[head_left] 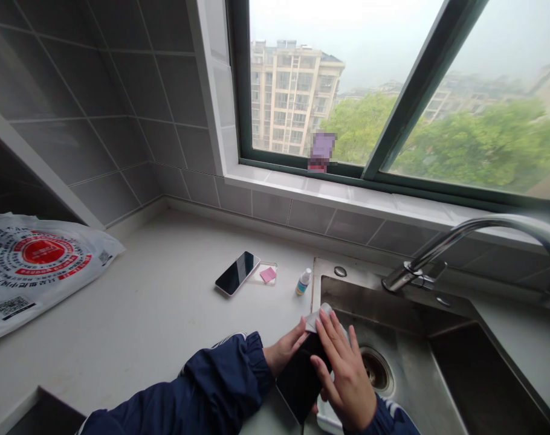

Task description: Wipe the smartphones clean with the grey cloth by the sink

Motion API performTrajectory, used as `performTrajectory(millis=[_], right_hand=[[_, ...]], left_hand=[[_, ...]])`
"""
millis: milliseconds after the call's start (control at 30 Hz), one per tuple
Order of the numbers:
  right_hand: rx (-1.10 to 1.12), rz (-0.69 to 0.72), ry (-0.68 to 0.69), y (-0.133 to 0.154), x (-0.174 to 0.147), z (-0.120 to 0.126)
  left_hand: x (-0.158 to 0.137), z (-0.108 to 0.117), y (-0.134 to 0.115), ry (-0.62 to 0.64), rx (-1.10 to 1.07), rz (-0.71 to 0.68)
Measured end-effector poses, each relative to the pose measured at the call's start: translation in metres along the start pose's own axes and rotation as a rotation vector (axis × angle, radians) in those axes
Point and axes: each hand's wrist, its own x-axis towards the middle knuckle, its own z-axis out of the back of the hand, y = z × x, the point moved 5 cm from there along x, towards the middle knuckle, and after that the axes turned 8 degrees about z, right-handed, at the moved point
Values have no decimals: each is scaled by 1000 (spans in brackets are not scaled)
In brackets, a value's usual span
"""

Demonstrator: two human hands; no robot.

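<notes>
My left hand (284,349) grips the upper left edge of a flat black-screened device (302,377), perhaps a phone or small tablet. It is tilted near the left rim of the sink. A pale grey cloth (315,320) covers its far end. The fingers of my right hand (345,374) press that cloth against the screen, with the thumb near the screen's right side. Beneath the right hand a white object (326,414) shows in part; its kind is hidden. Just beyond both hands stands a small white-capped bottle (303,283) with a blue and yellow label.
On the counter (166,302) a phone (237,273) lies beside a clear case (257,277) with a pink paper piece (268,275) on it. The metal sink (406,356) and curved faucet (478,226) are at right. A printed plastic bag (43,260) lies at left.
</notes>
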Motion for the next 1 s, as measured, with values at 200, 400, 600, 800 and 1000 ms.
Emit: performTrajectory(millis=[200, 400, 600, 800, 1000], right_hand=[[29, 63, 24, 9, 0, -1], [37, 159, 64, 18, 1, 2], [48, 245, 53, 30, 1, 2], [73, 356, 46, 39, 3, 10], [198, 441, -28, 46, 4, 17]], left_hand=[[1, 6, 6, 42, -142, 81], [7, 20, 4, -104, -259, -68], [8, 27, 3, -188, -254, -63], [4, 23, 0, -236, -325, 40], [-1, 15, 1, -61, -305, 141]])
